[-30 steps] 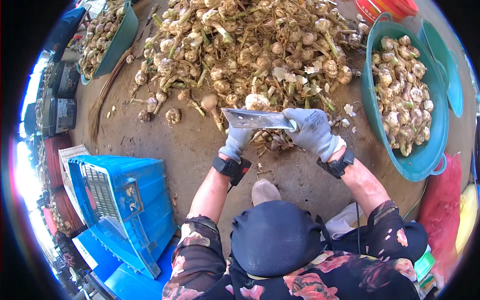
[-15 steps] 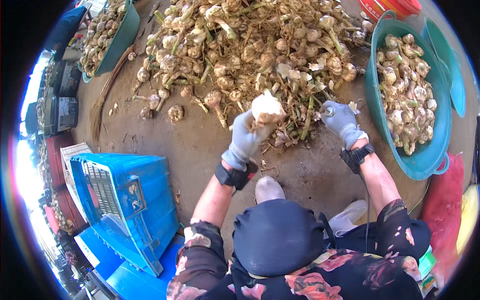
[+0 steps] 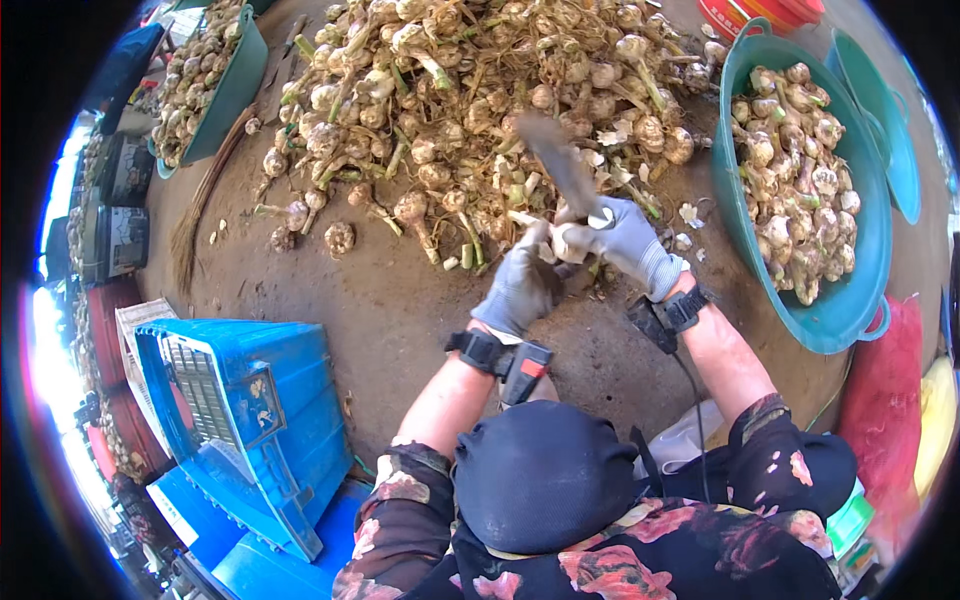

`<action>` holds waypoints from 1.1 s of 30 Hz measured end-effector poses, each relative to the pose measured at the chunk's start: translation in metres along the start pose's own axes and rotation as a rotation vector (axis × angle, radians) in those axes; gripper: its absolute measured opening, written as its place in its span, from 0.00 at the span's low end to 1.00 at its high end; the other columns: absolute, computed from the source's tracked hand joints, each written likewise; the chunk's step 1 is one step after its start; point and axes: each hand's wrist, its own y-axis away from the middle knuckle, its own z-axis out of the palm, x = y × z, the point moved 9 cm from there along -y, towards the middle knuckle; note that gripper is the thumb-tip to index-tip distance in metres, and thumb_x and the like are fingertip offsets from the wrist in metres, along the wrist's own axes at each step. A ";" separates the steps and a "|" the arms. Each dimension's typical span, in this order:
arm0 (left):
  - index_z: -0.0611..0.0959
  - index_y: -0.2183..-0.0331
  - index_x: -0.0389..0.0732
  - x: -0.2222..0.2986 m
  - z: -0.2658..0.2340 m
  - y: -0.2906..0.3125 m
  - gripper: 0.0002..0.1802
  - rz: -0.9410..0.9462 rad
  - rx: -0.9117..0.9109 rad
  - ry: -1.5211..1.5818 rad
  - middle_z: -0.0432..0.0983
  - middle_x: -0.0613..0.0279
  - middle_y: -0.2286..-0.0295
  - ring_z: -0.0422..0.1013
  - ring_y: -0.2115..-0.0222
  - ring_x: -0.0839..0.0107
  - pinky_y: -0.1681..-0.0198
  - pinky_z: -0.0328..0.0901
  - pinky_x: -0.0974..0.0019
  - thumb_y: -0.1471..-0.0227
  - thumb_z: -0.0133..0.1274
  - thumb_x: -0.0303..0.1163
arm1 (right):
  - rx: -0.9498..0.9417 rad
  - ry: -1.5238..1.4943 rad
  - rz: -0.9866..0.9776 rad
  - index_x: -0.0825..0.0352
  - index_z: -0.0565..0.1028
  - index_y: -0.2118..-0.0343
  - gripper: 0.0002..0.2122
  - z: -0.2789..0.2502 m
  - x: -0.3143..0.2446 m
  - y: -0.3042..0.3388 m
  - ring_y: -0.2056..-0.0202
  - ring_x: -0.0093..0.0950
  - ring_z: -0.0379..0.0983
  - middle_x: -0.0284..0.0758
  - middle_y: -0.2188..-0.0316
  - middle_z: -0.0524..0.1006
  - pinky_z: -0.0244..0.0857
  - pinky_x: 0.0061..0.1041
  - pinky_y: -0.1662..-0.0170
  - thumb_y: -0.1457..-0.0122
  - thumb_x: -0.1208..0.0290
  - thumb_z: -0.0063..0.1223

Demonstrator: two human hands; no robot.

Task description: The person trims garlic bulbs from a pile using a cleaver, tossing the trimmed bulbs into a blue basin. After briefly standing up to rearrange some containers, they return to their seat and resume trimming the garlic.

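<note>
My left hand, in a grey glove, is closed around a pale garlic bulb, mostly hidden by the fingers. Right beside it, my right hand, gloved alike, grips a knife with its wide, dark blade pointing up and to the left. The blade is smeared by motion. Both hands meet at the bulb, just in front of a large heap of garlic with dry roots and stalks. Cut stalk pieces lie on the ground by my left hand.
On the right stands a green tub part-filled with garlic, a red mesh sack near it. A blue crate lies at the left. Farther left are a straw broom and another green tub of garlic. A red bucket is at the back.
My hands, apart before, have come together at the bulb. My left hand has lowered slightly and my right moved left. The knife blade now shows plainly, and more cut stalk pieces are visible.
</note>
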 end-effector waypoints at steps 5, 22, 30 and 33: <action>0.71 0.59 0.36 0.030 -0.023 0.008 0.21 0.199 0.065 -0.523 0.73 0.64 0.69 0.70 0.72 0.76 0.70 0.65 0.73 0.53 0.48 0.40 | -0.177 0.765 -0.137 0.59 0.74 0.73 0.08 0.006 -0.020 -0.005 0.72 0.33 0.72 0.37 0.74 0.75 0.65 0.26 0.67 0.58 0.68 0.49; 0.72 0.68 0.35 0.187 -0.106 0.077 0.24 0.744 1.383 -1.696 0.71 0.51 0.73 0.68 0.68 0.54 0.64 0.63 0.60 0.70 0.61 0.34 | 0.224 0.275 0.448 0.63 0.73 0.75 0.08 -0.078 0.095 0.038 0.79 0.20 0.70 0.28 0.83 0.73 0.63 0.21 0.75 0.61 0.69 0.54; 0.70 0.59 0.34 0.133 -0.079 0.015 0.22 0.482 0.132 -0.621 0.71 0.62 0.67 0.68 0.68 0.73 0.67 0.65 0.70 0.62 0.50 0.24 | 0.084 0.654 0.374 0.58 0.74 0.72 0.11 -0.038 0.052 0.009 0.73 0.33 0.71 0.37 0.76 0.74 0.63 0.28 0.67 0.60 0.61 0.52; 0.68 0.56 0.35 0.102 -0.026 0.020 0.26 0.500 -0.068 -0.741 0.68 0.61 0.60 0.66 0.64 0.77 0.65 0.63 0.74 0.61 0.51 0.24 | -0.057 0.878 0.271 0.57 0.74 0.72 0.09 -0.001 0.037 -0.011 0.71 0.36 0.70 0.38 0.74 0.74 0.63 0.30 0.67 0.58 0.62 0.49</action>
